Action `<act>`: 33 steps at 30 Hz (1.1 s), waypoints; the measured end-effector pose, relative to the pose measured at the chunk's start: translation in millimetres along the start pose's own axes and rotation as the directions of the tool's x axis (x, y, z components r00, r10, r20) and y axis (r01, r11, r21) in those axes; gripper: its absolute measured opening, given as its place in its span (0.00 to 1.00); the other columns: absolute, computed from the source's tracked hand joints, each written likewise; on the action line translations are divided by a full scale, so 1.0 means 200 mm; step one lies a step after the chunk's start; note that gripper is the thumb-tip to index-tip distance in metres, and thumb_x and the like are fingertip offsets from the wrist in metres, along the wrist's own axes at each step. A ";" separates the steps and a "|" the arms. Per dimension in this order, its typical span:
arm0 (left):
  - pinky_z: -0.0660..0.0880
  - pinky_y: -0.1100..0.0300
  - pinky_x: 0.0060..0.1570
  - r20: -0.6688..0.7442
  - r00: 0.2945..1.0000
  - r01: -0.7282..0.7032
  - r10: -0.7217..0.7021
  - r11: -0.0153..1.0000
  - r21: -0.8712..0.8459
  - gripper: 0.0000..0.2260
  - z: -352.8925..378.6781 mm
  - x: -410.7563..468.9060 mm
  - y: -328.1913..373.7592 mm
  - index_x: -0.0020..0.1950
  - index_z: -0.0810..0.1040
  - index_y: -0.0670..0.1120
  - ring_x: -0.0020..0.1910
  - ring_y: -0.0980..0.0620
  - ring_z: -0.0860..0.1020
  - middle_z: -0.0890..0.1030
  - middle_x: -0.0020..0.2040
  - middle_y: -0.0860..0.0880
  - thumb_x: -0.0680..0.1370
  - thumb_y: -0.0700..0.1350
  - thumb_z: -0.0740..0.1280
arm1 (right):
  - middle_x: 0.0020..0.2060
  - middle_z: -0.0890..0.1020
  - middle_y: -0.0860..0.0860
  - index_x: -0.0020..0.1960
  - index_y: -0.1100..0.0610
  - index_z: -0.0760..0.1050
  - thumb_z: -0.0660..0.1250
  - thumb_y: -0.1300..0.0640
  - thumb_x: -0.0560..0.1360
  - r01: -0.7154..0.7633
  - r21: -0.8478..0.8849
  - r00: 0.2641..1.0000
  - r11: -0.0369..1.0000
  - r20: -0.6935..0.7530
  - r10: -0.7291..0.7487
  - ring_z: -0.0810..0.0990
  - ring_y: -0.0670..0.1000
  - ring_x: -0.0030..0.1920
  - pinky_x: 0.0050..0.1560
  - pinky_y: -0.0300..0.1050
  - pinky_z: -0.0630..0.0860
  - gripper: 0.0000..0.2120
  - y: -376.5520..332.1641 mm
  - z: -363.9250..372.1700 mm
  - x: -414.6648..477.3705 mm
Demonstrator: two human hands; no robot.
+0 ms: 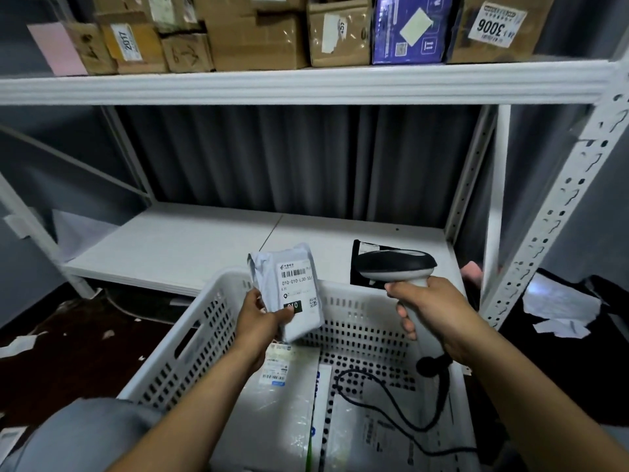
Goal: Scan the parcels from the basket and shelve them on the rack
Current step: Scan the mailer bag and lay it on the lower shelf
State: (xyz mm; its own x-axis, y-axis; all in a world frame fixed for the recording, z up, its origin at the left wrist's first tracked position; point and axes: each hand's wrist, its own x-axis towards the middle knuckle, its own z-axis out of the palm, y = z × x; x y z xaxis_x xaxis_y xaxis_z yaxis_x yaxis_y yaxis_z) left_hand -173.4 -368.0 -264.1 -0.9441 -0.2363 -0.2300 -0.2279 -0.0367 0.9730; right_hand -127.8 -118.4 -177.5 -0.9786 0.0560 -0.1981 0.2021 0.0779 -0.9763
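Note:
My left hand (pixel 260 316) grips a small grey plastic parcel (pixel 289 287) by its lower left corner, label with barcode facing me, above the white perforated basket (pixel 204 321). To its right, my right hand (pixel 432 310) holds the handle of a grey and black barcode scanner (pixel 396 265), whose head points left toward the parcel. The scanner's black cable (pixel 391 400) loops down into the basket. Several flat plastic-wrapped parcels (pixel 272 403) lie on the basket's floor. The white rack's lower shelf (pixel 190 247) stands just behind the basket.
A black flat parcel (pixel 357 264) lies on the lower shelf behind the scanner. The upper shelf (pixel 306 83) carries several cardboard boxes and a blue box (pixel 408 28). The rack's perforated upright (pixel 558 212) stands at right. Paper scraps litter the dark floor on both sides.

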 end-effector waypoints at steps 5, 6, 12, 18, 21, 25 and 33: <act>0.78 0.55 0.35 0.016 1.000 -0.012 0.013 1.000 -0.009 0.22 0.03 -0.01 0.01 0.62 0.69 0.45 0.48 0.47 0.80 0.80 0.54 0.46 0.72 0.30 0.70 | 0.25 0.73 0.55 0.42 0.63 0.75 0.67 0.60 0.76 0.008 -0.031 1.000 0.999 -0.001 -0.008 0.69 0.51 0.22 0.25 0.41 0.68 0.07 0.00 0.00 0.00; 0.77 0.56 0.33 0.020 1.000 -0.014 0.014 1.000 -0.011 0.22 0.03 -0.01 0.02 0.63 0.69 0.44 0.48 0.47 0.80 0.80 0.54 0.46 0.72 0.30 0.70 | 0.26 0.73 0.55 0.42 0.63 0.75 0.67 0.60 0.76 0.008 -0.036 1.000 0.999 -0.004 -0.008 0.69 0.51 0.22 0.25 0.41 0.68 0.07 0.00 0.00 0.00; 0.77 0.58 0.29 0.046 0.998 -0.033 0.033 0.999 -0.006 0.22 0.06 0.00 -0.01 0.62 0.70 0.44 0.51 0.44 0.82 0.82 0.56 0.44 0.72 0.31 0.71 | 0.25 0.73 0.55 0.41 0.63 0.74 0.67 0.60 0.76 0.013 -0.059 1.000 0.998 -0.013 -0.014 0.69 0.51 0.22 0.25 0.42 0.67 0.08 -0.01 0.01 0.00; 0.81 0.50 0.44 0.083 0.995 -0.059 0.062 0.998 -0.038 0.24 0.06 0.00 -0.02 0.67 0.71 0.45 0.52 0.45 0.82 0.82 0.58 0.45 0.73 0.34 0.72 | 0.25 0.73 0.55 0.40 0.62 0.74 0.67 0.61 0.77 0.040 -0.037 0.999 0.999 0.004 -0.040 0.69 0.51 0.22 0.26 0.41 0.68 0.08 -0.03 0.03 0.00; 0.81 0.54 0.42 0.092 0.993 -0.062 0.068 0.996 -0.062 0.22 0.03 -0.05 0.00 0.68 0.72 0.46 0.52 0.46 0.82 0.82 0.57 0.46 0.75 0.37 0.70 | 0.26 0.75 0.54 0.41 0.61 0.74 0.67 0.60 0.77 0.062 -0.014 0.998 0.998 -0.012 -0.062 0.72 0.51 0.23 0.27 0.43 0.72 0.08 -0.03 0.05 -0.03; 0.80 0.48 0.50 0.063 0.998 0.002 0.006 0.991 -0.132 0.21 -0.03 -0.12 0.07 0.68 0.70 0.45 0.52 0.44 0.82 0.82 0.56 0.45 0.76 0.41 0.70 | 0.29 0.79 0.54 0.47 0.62 0.76 0.69 0.59 0.77 0.075 0.043 0.997 0.996 -0.029 -0.074 0.77 0.53 0.27 0.31 0.44 0.77 0.06 -0.04 0.12 -0.08; 0.78 0.56 0.37 0.079 0.997 0.049 -0.028 0.960 -0.277 0.05 -0.25 -0.30 0.46 0.51 0.76 0.40 0.40 0.45 0.81 0.83 0.43 0.42 0.80 0.40 0.62 | 0.37 0.82 0.58 0.49 0.62 0.78 0.69 0.60 0.76 0.136 0.071 0.990 0.988 0.019 -0.138 0.81 0.54 0.33 0.34 0.45 0.79 0.05 -0.32 0.40 -0.24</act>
State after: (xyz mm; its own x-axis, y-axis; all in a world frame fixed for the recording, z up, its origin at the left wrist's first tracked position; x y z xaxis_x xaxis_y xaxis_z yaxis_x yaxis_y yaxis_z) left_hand -126.0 -405.8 -159.2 -0.9532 -0.1581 -0.2577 -0.1986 -0.3152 0.9280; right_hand -97.5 -205.7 -112.8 -0.9976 0.0261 -0.0634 0.0638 0.0137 -0.9979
